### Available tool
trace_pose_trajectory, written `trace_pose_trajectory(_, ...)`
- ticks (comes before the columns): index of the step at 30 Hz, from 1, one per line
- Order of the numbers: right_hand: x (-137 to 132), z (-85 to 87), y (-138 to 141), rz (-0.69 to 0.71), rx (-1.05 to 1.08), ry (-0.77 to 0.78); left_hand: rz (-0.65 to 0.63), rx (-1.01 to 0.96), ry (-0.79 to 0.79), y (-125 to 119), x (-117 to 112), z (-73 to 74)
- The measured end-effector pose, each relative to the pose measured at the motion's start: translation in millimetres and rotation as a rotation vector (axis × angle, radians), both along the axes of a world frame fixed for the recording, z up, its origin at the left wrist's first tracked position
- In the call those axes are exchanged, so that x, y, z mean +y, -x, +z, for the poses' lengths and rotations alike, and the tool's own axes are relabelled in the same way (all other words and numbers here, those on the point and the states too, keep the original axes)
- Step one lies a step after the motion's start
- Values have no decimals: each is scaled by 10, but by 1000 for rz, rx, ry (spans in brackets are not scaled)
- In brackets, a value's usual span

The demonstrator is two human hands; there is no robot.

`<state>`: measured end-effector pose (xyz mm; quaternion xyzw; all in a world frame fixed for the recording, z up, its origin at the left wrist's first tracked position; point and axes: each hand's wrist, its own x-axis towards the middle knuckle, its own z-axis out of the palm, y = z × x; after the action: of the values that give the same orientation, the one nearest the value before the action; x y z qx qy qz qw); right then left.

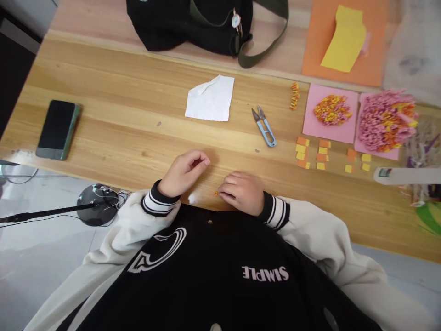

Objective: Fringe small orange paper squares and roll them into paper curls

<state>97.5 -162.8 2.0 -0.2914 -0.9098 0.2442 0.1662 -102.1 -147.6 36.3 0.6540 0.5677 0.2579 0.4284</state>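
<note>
My left hand point(185, 173) rests above the wooden table with its fingers curled and the thumb tip against the index fingertip; I see nothing between them. At the table's front edge, my right hand point(242, 192) pinches a tiny orange and yellow folded paper piece point(216, 193) at its fingertips. Blue-handled thread snips point(265, 128) lie beyond my right hand, blades slightly apart. Small orange and yellow paper strips point(302, 154) are set out in short columns to the right. A short chain of folded paper pieces point(294, 96) lies above them.
A white paper sheet point(210, 100) is ahead of my hands. Pink squares point(312, 124) on the right carry heaps of folded paper pieces point(332, 110). A phone point(57, 130) lies at left, a black bag point(186, 23) at the back, and orange sheets point(312, 55) at back right.
</note>
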Motion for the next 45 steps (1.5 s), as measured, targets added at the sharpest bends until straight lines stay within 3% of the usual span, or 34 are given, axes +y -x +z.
trace_pose_trajectory(4,9,42,-41,-124,185,68,-16,2,-24,-30,-12,-6)
trace_pose_trajectory(8,69,164,-104,-390,499,369,16,-107,12,-161,-27,-24)
trace_pose_trajectory(11,117,215,-131,-539,683,633,73,-362,108,-329,-40,-37)
trace_pose_trajectory(16,161,175,-132,-640,941,984,136,-631,179,-580,-18,-31)
trace_pose_trajectory(20,169,135,-141,-675,1023,1098,173,-681,195,-688,15,-1)
trace_pose_trajectory(28,163,120,-137,-705,1068,1055,270,-655,194,-760,39,-6)
trace_pose_trajectory(33,126,135,-146,-714,1033,924,352,-597,132,-805,58,-12)
trace_pose_trajectory(39,52,172,-166,-599,900,699,460,-525,8,-852,85,19)
trace_pose_trajectory(45,5,222,-176,-556,765,531,520,-516,10,-880,100,24)
